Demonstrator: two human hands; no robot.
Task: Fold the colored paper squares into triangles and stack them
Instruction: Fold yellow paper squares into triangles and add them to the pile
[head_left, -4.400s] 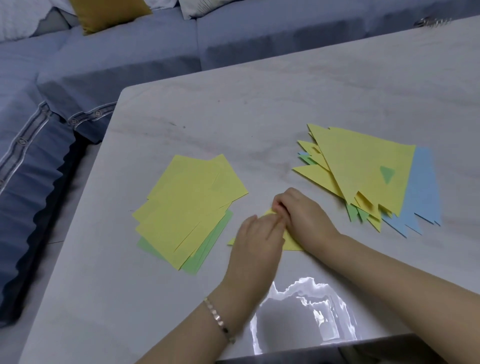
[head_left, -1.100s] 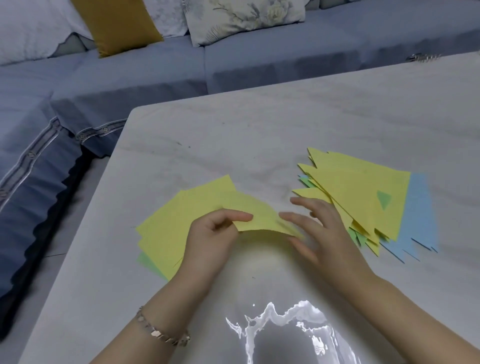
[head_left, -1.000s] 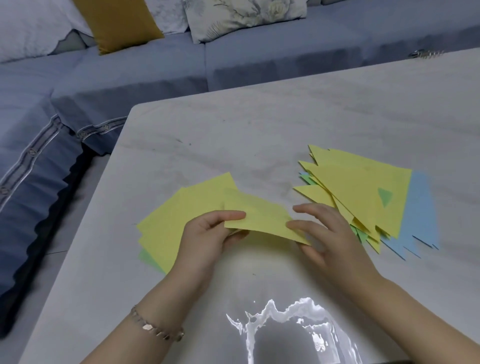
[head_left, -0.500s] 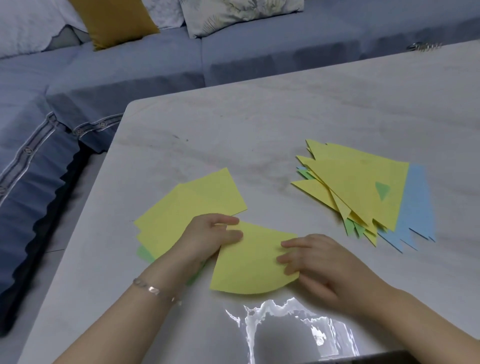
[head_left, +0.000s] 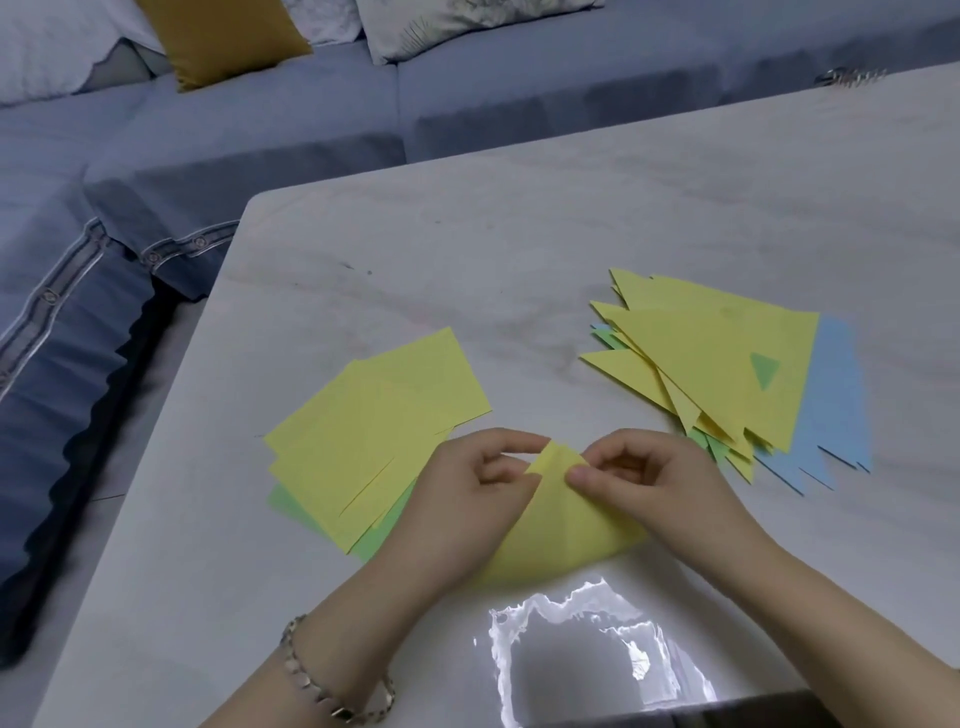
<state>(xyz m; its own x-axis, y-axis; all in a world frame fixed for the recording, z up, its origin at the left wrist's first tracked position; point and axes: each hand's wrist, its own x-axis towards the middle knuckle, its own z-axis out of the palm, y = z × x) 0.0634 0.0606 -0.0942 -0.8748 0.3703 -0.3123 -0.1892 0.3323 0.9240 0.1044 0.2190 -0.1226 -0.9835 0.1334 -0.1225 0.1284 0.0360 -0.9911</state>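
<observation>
A home living room: blue sofa (head_left: 260, 135) with cushions (head_left: 218, 36) beside marble table (head_left: 519, 234).

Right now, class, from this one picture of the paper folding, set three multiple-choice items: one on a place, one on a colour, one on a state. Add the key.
1. Where on the table does the triangle pile lie?
A. on the person's right side
B. on the person's left side
C. between the hands

2. What colour is the sheet being folded?
A. blue
B. yellow
C. pink

3. What state is that sheet in?
A. torn in two
B. flat, untouched
C. bent over, corners pinched together

Key: 1 A, the pile sits beyond the right hand; 2 B, it shows yellow below the fingers; 3 C, the left hand and right hand pinch its top corner and its lower edge curves.
</observation>
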